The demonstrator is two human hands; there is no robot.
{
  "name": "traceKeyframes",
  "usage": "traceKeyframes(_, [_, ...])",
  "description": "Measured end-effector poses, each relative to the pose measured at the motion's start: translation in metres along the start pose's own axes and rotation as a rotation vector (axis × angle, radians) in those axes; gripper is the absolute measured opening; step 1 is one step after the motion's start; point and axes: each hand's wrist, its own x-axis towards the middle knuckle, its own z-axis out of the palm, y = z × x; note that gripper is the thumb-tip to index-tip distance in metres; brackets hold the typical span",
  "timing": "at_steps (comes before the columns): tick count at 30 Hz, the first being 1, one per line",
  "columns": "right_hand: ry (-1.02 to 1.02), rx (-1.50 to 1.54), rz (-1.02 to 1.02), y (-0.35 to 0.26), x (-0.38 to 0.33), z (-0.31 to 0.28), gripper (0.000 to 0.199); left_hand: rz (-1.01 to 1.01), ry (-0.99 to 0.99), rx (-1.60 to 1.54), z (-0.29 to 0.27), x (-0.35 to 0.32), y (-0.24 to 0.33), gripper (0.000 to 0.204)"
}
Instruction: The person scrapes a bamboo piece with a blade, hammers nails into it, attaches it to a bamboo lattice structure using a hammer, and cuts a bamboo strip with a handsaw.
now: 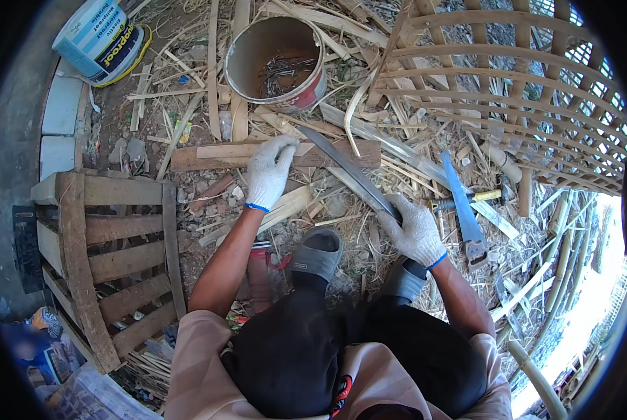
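My right hand [410, 227], in a pale knit glove with a blue cuff, is closed round the handle of a machete. The machete's long dark blade [345, 165] points up and left, and its tip end crosses above a brown wooden board [338, 155] on the ground. My left hand [270, 171], gloved the same way, is closed at the board, its fingers curled on a pale bamboo strip [224, 150]. This strip lies along the board and shows on both sides of the fingers. The blade is to the right of my left hand, apart from it.
Beyond the board stands a bucket [238, 66] with nails in it. A handsaw [458, 203] and a yellow-handled hammer [483, 197] lie at right. A slatted wooden crate [75, 231] is at left, a woven bamboo lattice [495, 49] at upper right. Bamboo scraps litter the ground.
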Motion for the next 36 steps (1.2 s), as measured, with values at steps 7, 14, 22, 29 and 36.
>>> traceKeyframes(7, [0.145,-0.16,0.2,0.057,-0.037,-0.016,0.045,0.312,0.053,0.23,-0.004,0.002,-0.009,0.014])
traceKeyframes(14, [0.412,-0.099,0.436,0.105,-0.059,-0.028,0.057,0.112,0.132,0.107,0.009,-0.003,0.01,0.017])
traceKeyframes(22, [0.387,0.17,0.311,0.096,-0.034,-0.009,0.044,0.109,0.092,0.136,0.006,-0.005,0.002,0.016])
traceKeyframes(29, [0.326,0.216,0.363,0.1,-0.04,-0.012,0.036,0.215,0.087,0.21,0.008,-0.006,0.006,0.015])
traceKeyframes(36, [0.517,0.012,0.231,0.144,-0.04,-0.029,0.039,0.08,0.1,0.108,0.009,-0.005,0.003,0.017])
